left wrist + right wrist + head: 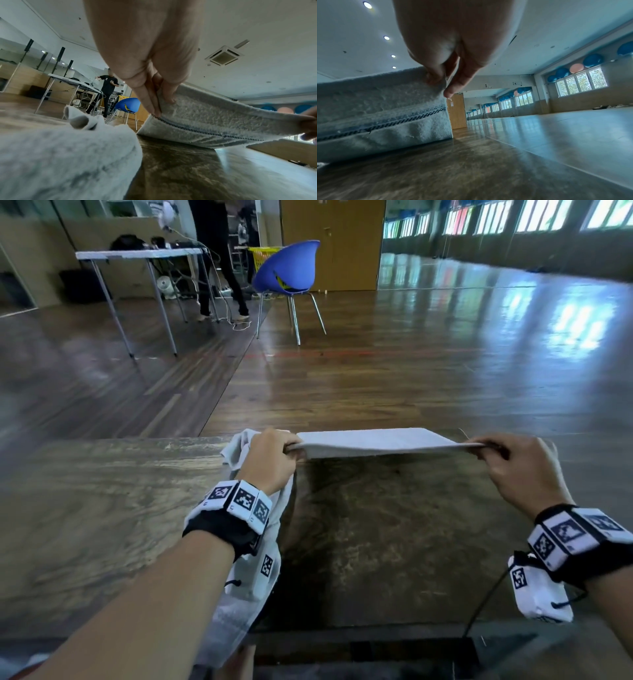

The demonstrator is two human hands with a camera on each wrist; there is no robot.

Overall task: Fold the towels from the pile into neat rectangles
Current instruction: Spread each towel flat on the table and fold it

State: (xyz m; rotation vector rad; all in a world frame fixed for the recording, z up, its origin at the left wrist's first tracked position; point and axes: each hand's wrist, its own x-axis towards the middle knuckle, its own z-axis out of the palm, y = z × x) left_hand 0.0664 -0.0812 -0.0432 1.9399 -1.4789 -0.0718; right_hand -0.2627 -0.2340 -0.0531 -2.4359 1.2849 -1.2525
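A: Where is the towel they are working on?

B: The grey towel (376, 441) is stretched taut between both hands, lifted above the brown marbled table (102, 491). In the left wrist view its far part sags down to the tabletop, while the near edge is raised.

A: And the hands?

B: The left hand (270, 460) pinches the towel's left end, thumb beneath and fingers (147, 100) pressed on the layers. The right hand (517, 470) pinches the right end the same way, fingertips (452, 90) closed on the fabric's corner. Both are clamped on cloth, neither spread wide.

A: Is it already doubled over?

B: It looks so: the wrist views show two layers meeting along a dark stitched band (197, 129) (the stitching runs lengthwise under the held edge).

A: Anything else on the table?

B: A second pale towel (239, 594) lies crumpled beneath the left forearm, draping over the near table edge. It is just beside the held towel.

A: And beyond?

B: A blue chair (287, 272) stands on the wooden floor, a white folding table (144, 254) to its left, and a person in dark clothes (108, 92) stands by that table.
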